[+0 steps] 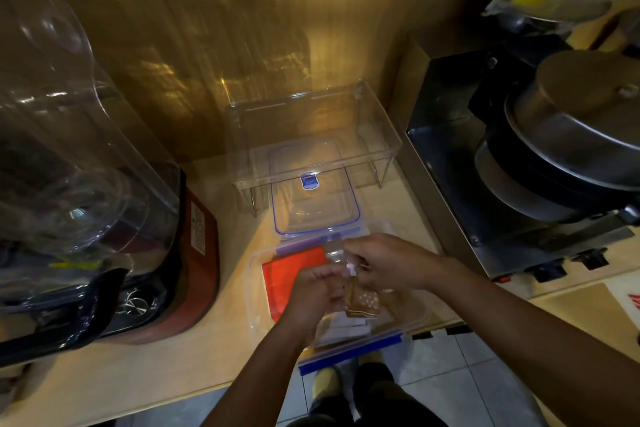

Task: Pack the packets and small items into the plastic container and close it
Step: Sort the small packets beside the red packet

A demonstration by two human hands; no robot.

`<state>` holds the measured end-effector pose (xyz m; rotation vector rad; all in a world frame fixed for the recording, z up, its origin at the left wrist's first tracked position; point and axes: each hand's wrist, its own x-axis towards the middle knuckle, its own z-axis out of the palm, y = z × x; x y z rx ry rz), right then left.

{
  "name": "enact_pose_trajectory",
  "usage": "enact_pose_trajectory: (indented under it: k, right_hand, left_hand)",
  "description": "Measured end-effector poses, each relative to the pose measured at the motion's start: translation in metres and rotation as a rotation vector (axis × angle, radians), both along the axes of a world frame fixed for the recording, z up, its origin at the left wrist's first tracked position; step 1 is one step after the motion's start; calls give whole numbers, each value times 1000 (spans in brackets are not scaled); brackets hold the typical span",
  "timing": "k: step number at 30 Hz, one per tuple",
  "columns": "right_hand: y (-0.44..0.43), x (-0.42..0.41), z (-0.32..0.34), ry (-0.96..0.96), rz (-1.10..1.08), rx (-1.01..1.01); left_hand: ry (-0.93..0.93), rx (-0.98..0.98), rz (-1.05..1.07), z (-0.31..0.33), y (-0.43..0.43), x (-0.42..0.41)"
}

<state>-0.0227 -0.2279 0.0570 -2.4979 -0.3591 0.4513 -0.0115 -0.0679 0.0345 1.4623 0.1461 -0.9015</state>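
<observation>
A clear plastic container (258,291) with blue clips sits at the counter's front edge. A red packet (285,270) lies flat in its left half, and pale packets (341,329) lie near its front wall. Both hands hover over the container. My left hand (311,291) and my right hand (384,263) together pinch a small clear bag (334,253) with a white tie. Just below it is a brown dotted packet (362,302). The container's lid (313,191), clear with a blue seal and a blue label, lies just behind the container.
A clear acrylic shelf riser (311,135) stands over the lid's far half. A red appliance (197,253) with clear jugs (69,149) fills the left. A black stove (467,166) with a metal pot (581,121) stands on the right.
</observation>
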Motion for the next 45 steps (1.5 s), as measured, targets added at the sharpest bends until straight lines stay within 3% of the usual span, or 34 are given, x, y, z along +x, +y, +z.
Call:
enact_pose_trajectory:
  k: [5, 9, 12, 14, 22, 25, 29, 32, 36, 41, 45]
  right_hand:
    - [-4, -4, -10, -1, -94, 54]
    - [-5, -6, -21, -20, -298, 166]
    - [-11, -5, -22, 141, -458, 326]
    - [-13, -8, -21, 255, -425, 413]
    - [-17, -17, -17, 234, -182, -60]
    - [-19, -20, -16, 193, -107, -249]
    - [-14, -22, -23, 162, -18, -461]
    - [-6, -22, -33, 242, -32, -499]
    - [-3, -22, -44, 235, 5, -547]
    - [-10, -30, -56, -76, 114, -638]
    - [-11, -31, -57, -134, 133, -664]
  left_hand:
    - [5, -29, -15, -1, 4, -4]
    - [-37, 8, 53, -1, 3, -5]
    - [-19, -33, 106, 0, 5, -2]
    - [-16, -27, 88, 1, 5, -1]
    - [33, 65, -83, -13, -15, -8]
    - [-103, 170, -209, -27, -25, -12]
    - [-479, 318, -369, -37, -38, -16]
    - [-637, 434, -480, -42, -42, -16]
    - [-658, 547, -538, -48, -43, -17]
    - [-675, 592, -564, -53, -44, -19]
    - [-684, 567, -549, -56, -45, -23]
